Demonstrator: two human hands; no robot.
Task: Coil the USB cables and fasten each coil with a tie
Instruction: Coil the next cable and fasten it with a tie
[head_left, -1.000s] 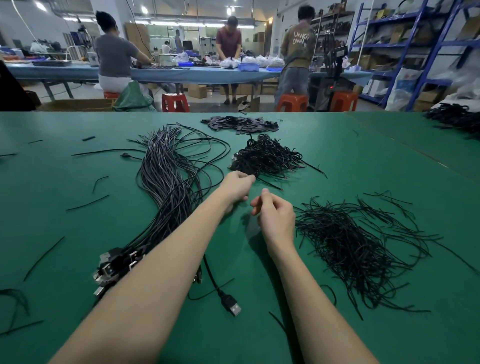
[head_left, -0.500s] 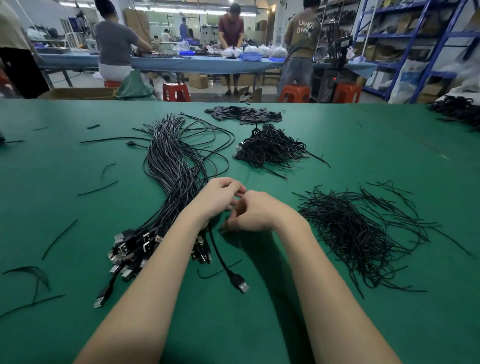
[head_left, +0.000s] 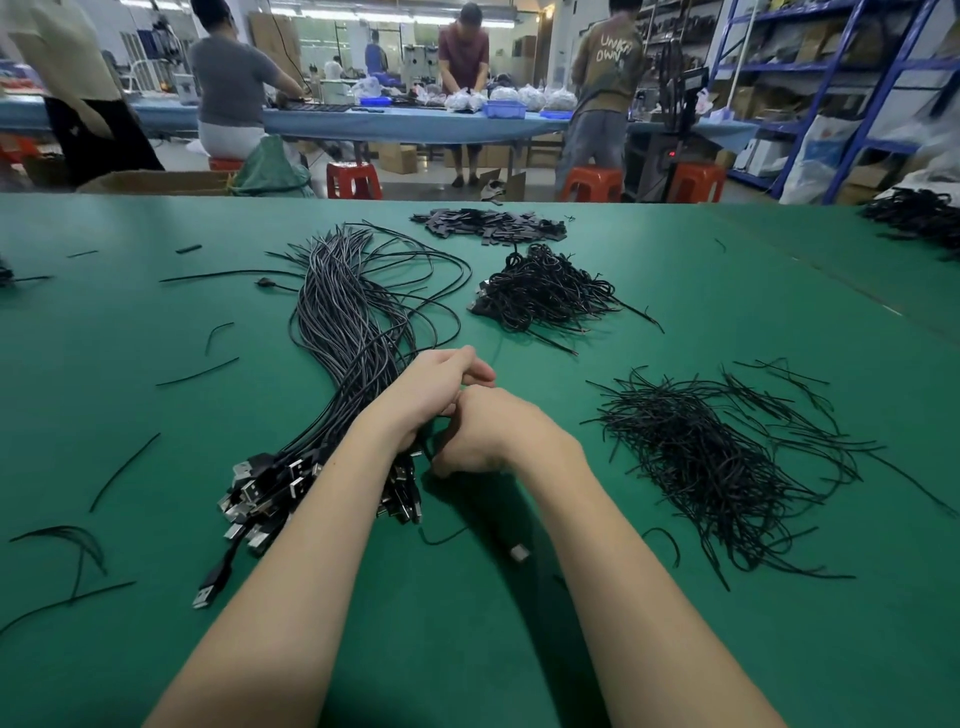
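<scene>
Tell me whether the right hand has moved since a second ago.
Yes. The right hand came toward the left, beside the USB plug ends of the cable bundle.

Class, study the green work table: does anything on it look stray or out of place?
Yes. Single black ties lie scattered over the left of the green table, apart from the main tie pile on the right. One USB plug trails out from the cable bundle.
</scene>
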